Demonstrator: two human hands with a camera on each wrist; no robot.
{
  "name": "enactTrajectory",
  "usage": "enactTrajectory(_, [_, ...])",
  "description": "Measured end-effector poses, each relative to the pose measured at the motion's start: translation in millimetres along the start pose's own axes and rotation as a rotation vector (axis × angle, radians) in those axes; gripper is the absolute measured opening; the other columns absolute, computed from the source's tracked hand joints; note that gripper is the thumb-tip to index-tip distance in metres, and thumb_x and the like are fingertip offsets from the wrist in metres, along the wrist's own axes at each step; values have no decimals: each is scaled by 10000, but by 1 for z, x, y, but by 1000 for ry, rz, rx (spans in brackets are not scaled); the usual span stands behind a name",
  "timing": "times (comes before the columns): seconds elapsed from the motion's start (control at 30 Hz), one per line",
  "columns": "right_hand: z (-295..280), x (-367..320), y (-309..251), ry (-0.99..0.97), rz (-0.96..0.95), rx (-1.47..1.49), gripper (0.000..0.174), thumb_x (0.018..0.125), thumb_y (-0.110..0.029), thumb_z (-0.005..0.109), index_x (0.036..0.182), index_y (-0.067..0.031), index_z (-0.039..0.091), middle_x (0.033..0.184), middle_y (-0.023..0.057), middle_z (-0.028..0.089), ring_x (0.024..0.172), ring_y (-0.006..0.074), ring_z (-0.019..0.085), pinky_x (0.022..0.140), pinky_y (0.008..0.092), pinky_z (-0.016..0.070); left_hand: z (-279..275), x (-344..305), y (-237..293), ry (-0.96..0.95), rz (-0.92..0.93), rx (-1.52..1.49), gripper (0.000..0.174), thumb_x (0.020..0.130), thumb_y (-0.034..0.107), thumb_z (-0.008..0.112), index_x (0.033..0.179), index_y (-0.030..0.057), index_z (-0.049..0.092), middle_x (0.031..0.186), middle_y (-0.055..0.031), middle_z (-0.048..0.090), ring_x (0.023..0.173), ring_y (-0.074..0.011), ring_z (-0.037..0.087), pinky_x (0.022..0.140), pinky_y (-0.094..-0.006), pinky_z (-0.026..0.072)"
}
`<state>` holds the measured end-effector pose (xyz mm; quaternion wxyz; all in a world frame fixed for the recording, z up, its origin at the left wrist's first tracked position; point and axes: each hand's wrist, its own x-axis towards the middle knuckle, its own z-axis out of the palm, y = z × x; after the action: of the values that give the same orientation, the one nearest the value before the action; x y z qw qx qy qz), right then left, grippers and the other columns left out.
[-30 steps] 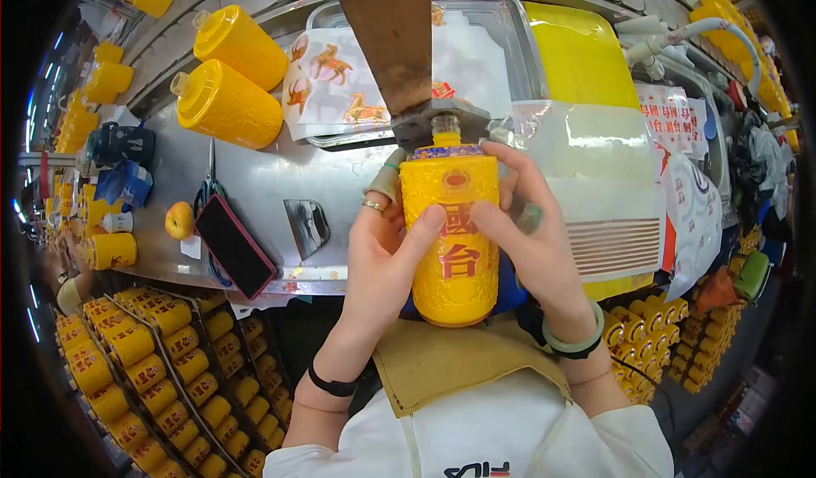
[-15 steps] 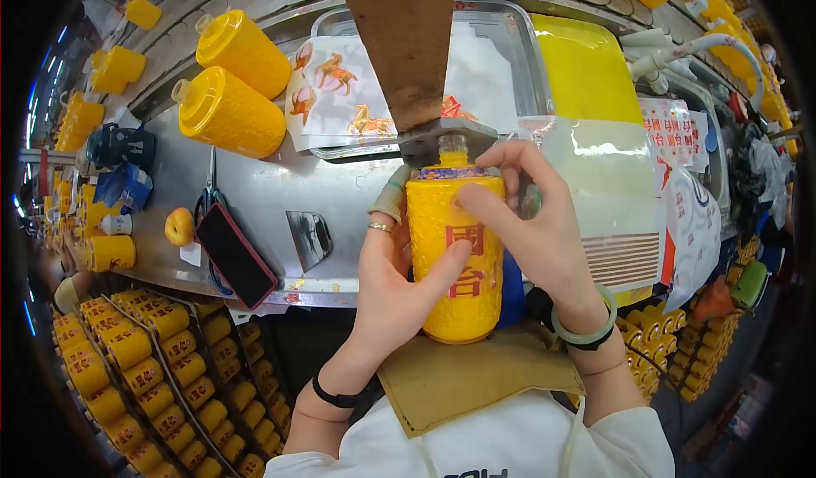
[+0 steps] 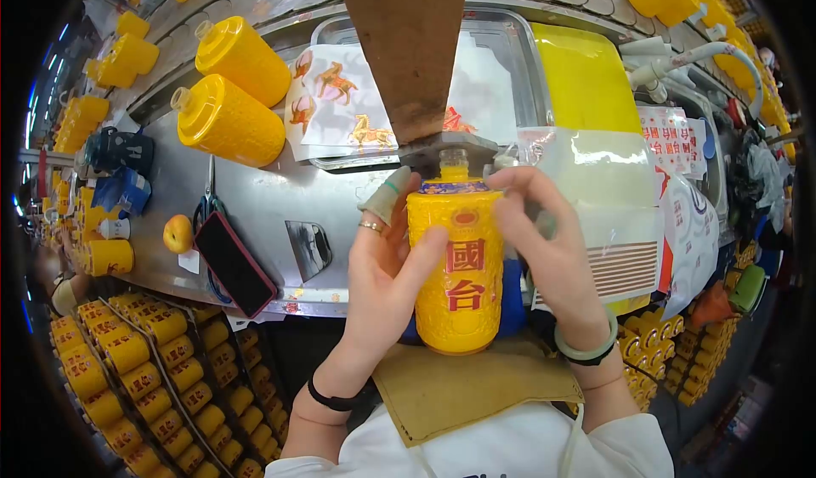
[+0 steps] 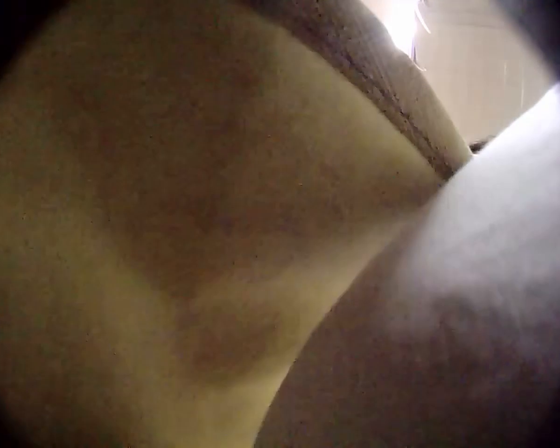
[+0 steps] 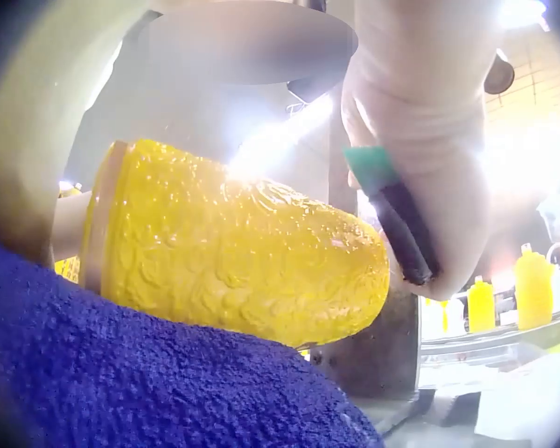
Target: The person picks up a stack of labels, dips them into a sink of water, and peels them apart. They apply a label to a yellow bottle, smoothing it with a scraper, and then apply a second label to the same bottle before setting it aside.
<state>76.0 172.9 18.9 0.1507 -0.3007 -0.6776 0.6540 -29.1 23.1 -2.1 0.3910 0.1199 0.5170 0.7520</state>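
A yellow embossed bottle [image 3: 457,278] with red characters and a patterned band round its shoulder points its clear neck toward a dark metal piece. The left hand [image 3: 378,282] grips its left side, thumb lying over the front; pale covers sit on the fingers behind. At the right shoulder of the bottle, the right hand [image 3: 548,248] has its thumb and bent fingertips; whether they all touch is unclear. In the right wrist view the bottle [image 5: 243,247] lies above blue cloth [image 5: 159,373], beside a finger with green and black on it [image 5: 429,187]. Blurred skin fills the left wrist view.
A brown post [image 3: 404,45] rises beyond the bottle. Two yellow bottles [image 3: 234,125], scissors [image 3: 208,193], a phone [image 3: 235,261] and an apple [image 3: 178,233] lie left. Sticker sheets [image 3: 340,113] lie behind; plastic sheets [image 3: 595,172] lie right. Racks of bottles [image 3: 153,376] stand below left.
The right thumb has moved off the bottle's front to its right edge. The left thumb has shifted left, uncovering the upper red character. The bottle sits slightly lower in view.
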Motion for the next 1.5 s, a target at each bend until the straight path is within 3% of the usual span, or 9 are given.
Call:
enactTrajectory(0.53, [-6, -3, -6, -32, 106, 142, 331, 900, -89, 698, 1195, -24, 562, 936, -10, 474, 844, 63, 437, 756, 204, 389, 7, 8, 1, -7, -25, 0, 634, 961, 62, 659, 1484, -28, 312, 1471, -196, 438, 1318, -243, 507, 1054, -375, 469])
enactTrajectory(0.67, [-19, 8, -12, 60, -232, 75, 365, 924, 83, 556, 1283, 31, 510, 1142, 64, 556, 1058, 117, 534, 938, 259, 451, 10, 5, -5, -25, 70, 94, 685, 939, 50, 673, 1493, -31, 278, 1479, -192, 413, 1318, -242, 501, 1049, -370, 472])
enactTrajectory(0.77, [-25, 15, -39, 9, -258, 44, 363, 879, 120, 587, 1224, 6, 585, 1119, 79, 637, 988, 172, 589, 894, 287, 493, 14, 6, -7, -15, 81, 122, 707, 923, 35, 676, 1493, -29, 262, 1459, -180, 411, 1291, -239, 514, 1049, -367, 470])
enactTrajectory(0.83, [-25, 25, -56, -56, -747, -597, 342, 828, 113, 626, 1147, 1, 681, 1028, 100, 692, 907, 208, 628, 810, 304, 530, 17, 5, -5, 4, 90, 124, 666, 926, 11, 653, 1477, -28, 281, 1413, -166, 435, 1255, -217, 527, 1035, -358, 476])
enactTrajectory(0.93, [-12, 28, -67, -250, -767, -722, 335, 790, 92, 655, 1102, -15, 712, 977, 108, 681, 871, 263, 606, 770, 328, 518, 16, 6, -7, -50, 125, 138, 630, 933, 4, 641, 1459, -29, 295, 1393, -160, 444, 1239, -198, 529, 1007, -346, 489])
enactTrajectory(1.07, [-8, 37, -69, -160, -910, -907, 354, 776, 80, 666, 1110, -28, 714, 953, 94, 689, 845, 278, 590, 764, 354, 500, 22, 2, 1, -15, 35, 99, 605, 941, 2, 630, 1449, -32, 303, 1374, -153, 458, 1230, -184, 528, 1001, -339, 485])
enactTrajectory(1.3, [-9, 28, -56, -178, -750, -682, 329, 789, 64, 663, 1101, -26, 717, 946, 111, 696, 852, 300, 616, 777, 369, 502, 14, 2, -4, -34, 97, 134, 664, 948, 37, 654, 1490, -39, 278, 1411, -160, 453, 1270, -203, 514, 1069, -346, 435])
enactTrajectory(1.43, [-29, 18, -41, -68, -401, -293, 283, 966, 58, 483, 1160, 15, 685, 1087, 69, 670, 982, 110, 618, 896, 268, 483, 2, -4, -3, -29, 24, 18, 657, 989, 99, 623, 1521, -32, 260, 1484, -170, 420, 1350, -225, 462, 1117, -370, 389])
enactTrajectory(1.5, [-22, 8, -21, -52, -233, -94, 263, 991, 3, 500, 1186, -1, 676, 1023, 26, 648, 912, 75, 587, 805, 238, 468, -4, -6, -5, -24, -5, -13, 607, 1022, 142, 580, 1521, -20, 275, 1501, -169, 422, 1371, -245, 451, 1146, -387, 358])
